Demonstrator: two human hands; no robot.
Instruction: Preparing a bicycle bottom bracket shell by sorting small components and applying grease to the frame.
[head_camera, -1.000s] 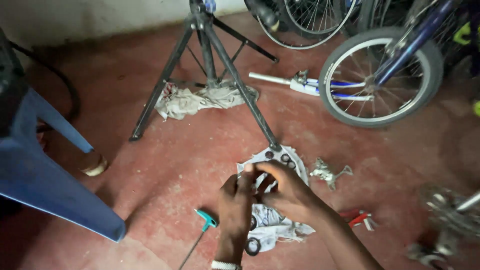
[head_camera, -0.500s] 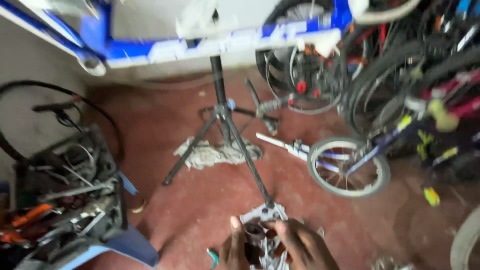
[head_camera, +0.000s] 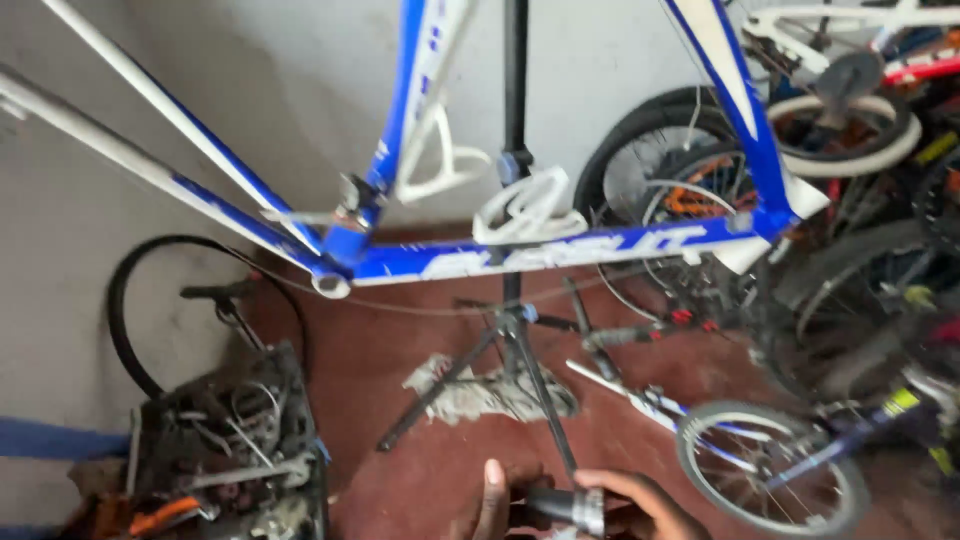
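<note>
Bike frame: a blue and white frame (head_camera: 560, 250) hangs clamped on a black repair stand (head_camera: 515, 330), spanning the far half of the scene from left to right; no wheels, cranks or saddle show on it.
Bottom bracket shell: the open tube end (head_camera: 330, 285) at the frame's low left joint looks empty, so by my reading the part in the hands is not yet fitted there.
Work done and left: the frame is stripped and mounted; judging from that, anything held below is apart from the frame.
Small bike: a blue child-size bike with a white-rimmed wheel (head_camera: 765, 470) lies on the red floor (head_camera: 370, 370) at near right.
Crate: a dark crate of tools and parts (head_camera: 225, 450) stands at near left, with a black tyre (head_camera: 125, 310) against the wall behind it.
Rag: a grey rag (head_camera: 480, 390) lies by the stand's feet.
Cylinder: a short black and silver cylinder (head_camera: 565, 508) sits at the bottom edge, near centre.
Right hand: the right hand (head_camera: 640, 505) curls around the cylinder's right end.
Left hand: the left hand (head_camera: 495, 500) touches its left end, thumb up.
Hidden: both hands are cut off by the bottom edge; the picture is blurred, so what the cylinder is, I cannot tell.
</note>
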